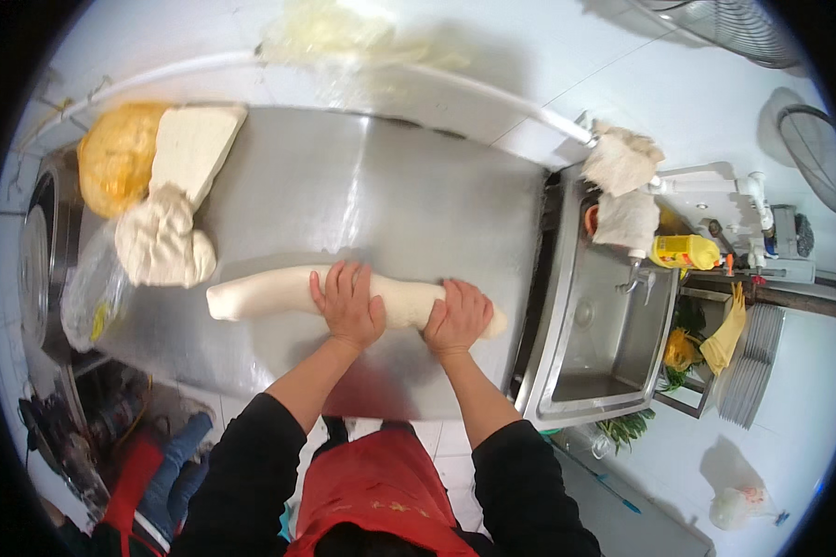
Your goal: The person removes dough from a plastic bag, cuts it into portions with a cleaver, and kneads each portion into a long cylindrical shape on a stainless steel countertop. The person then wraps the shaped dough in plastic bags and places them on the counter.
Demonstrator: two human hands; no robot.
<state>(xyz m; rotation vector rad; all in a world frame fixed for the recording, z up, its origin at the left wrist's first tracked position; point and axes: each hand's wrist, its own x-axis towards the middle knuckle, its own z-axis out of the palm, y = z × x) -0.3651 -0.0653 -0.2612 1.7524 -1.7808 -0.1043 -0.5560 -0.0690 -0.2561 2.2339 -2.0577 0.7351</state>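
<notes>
A long pale dough log (272,289) lies crosswise on the stainless-steel worktable (418,188). My left hand (349,304) is wrapped over its middle, fingers across the top and thumb toward the right. Near the log's right end, my right hand (458,315) grips it the same way; a short stub of dough shows beyond the fingers. At the table's left, a wrinkled dough lump (164,240) sits against a smooth dough slab (196,146). The undersides of both hands are hidden.
A yellow bag-covered bundle (115,160) and a clear plastic bag (94,292) are at the left. To the right stands a steel sink (599,355) with a yellow bottle (684,252) and hanging cloths (623,160). A person in jeans (177,459) is at lower left.
</notes>
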